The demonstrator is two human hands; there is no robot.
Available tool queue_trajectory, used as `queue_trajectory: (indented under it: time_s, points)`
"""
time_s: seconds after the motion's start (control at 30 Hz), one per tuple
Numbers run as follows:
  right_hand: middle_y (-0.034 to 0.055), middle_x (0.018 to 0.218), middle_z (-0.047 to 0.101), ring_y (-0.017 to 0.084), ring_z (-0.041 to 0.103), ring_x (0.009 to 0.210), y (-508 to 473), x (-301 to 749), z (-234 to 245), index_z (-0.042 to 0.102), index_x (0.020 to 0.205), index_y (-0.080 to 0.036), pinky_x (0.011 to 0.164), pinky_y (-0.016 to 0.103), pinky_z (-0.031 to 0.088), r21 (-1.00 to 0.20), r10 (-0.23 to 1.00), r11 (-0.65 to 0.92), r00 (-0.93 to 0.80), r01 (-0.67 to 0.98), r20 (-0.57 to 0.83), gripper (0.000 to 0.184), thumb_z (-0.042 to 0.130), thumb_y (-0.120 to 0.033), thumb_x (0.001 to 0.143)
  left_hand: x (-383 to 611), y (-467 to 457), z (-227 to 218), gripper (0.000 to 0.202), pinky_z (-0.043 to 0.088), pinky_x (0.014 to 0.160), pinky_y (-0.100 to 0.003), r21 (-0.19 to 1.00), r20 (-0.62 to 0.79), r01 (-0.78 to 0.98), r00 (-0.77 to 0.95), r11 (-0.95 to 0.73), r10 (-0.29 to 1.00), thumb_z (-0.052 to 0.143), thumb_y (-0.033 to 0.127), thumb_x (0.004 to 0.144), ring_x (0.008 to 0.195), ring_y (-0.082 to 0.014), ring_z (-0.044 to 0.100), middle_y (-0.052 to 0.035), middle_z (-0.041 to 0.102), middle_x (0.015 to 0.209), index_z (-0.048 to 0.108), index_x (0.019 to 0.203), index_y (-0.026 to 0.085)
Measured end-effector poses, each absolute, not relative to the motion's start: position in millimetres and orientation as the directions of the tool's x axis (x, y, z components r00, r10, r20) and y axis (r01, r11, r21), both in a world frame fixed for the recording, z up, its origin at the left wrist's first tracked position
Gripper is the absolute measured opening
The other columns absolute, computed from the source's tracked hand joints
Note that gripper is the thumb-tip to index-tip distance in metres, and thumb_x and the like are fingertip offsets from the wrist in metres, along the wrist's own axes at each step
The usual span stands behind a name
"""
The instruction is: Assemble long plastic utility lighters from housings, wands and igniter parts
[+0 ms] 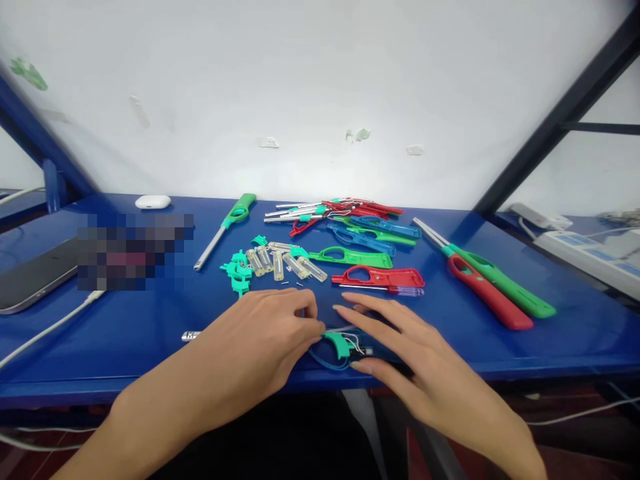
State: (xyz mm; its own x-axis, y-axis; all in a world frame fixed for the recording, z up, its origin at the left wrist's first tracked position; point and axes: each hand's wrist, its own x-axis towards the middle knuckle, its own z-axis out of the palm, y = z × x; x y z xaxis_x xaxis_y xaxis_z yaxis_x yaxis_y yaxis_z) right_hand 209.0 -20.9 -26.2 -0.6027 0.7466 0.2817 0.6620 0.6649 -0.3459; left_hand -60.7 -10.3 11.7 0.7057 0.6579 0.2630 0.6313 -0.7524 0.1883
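A blue utility lighter half-shell (327, 363) lies near the table's front edge, with a teal trigger (340, 345) and thin white wires in it. My left hand (275, 327) is closed in a pinch at the left side of the trigger; what its fingertips hold is hidden. Past the left wrist pokes the slotted tip of a metal tube (191, 336). My right hand (405, 333) is open over the shell's right part, fingers spread, the thumb close to its lower edge; whether it touches cannot be told.
Beyond my hands lie a screwdriver (405, 291), a red half-shell (390, 276), a green half-shell (365, 257), clear fuel tanks (279, 265) and teal triggers (240, 270). Whole lighters (500, 293) rest right; opened lighters (350, 208) are piled behind. A phone (40, 273) lies left.
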Motion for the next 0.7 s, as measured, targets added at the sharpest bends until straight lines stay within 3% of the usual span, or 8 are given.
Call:
queue_trajectory:
  time_s: [0.2, 0.4, 0.7]
  points:
    - [0.0001, 0.139, 0.068, 0.022, 0.065, 0.127, -19.7, 207.7, -24.4, 0.060, 0.140, -0.039, 0.108, 0.043, 0.056, -0.411, 0.732, 0.677, -0.616, 0.610, 0.291, 0.031, 0.056, -0.038, 0.109, -60.9, -10.6, 10.5, 0.031, 0.051, 0.077, -0.025, 0.195, 0.242, 0.645, 0.699, -0.739, 0.673, 0.053, 0.005, 0.100, 0.079, -0.0152, 0.068, -0.0030, 0.070, 0.096, 0.079, 0.098, 0.023]
    - [-0.0016, 0.132, 0.069, 0.022, 0.068, 0.119, -20.5, 206.6, -23.7, 0.062, 0.134, -0.040, 0.102, 0.041, 0.056, -0.441, 0.745, 0.664, -0.587, 0.604, 0.317, 0.028, 0.062, -0.038, 0.106, -59.7, -10.8, 9.8, 0.031, 0.047, 0.077, -0.028, 0.219, 0.204, 0.661, 0.688, -0.717, 0.696, 0.055, 0.003, 0.100, 0.085, -0.0171, 0.066, -0.0020, 0.069, 0.101, 0.075, 0.108, 0.025]
    - [-0.0018, 0.128, 0.072, 0.021, 0.069, 0.116, -20.0, 206.2, -26.5, 0.066, 0.128, -0.035, 0.101, 0.037, 0.055, -0.432, 0.723, 0.690, -0.576, 0.581, 0.382, 0.023, 0.065, -0.036, 0.105, -60.9, -10.8, 9.4, 0.030, 0.043, 0.077, -0.031, 0.285, 0.159, 0.661, 0.681, -0.694, 0.715, 0.058, 0.002, 0.099, 0.087, -0.0161, 0.063, 0.0022, 0.066, 0.104, 0.072, 0.107, 0.028]
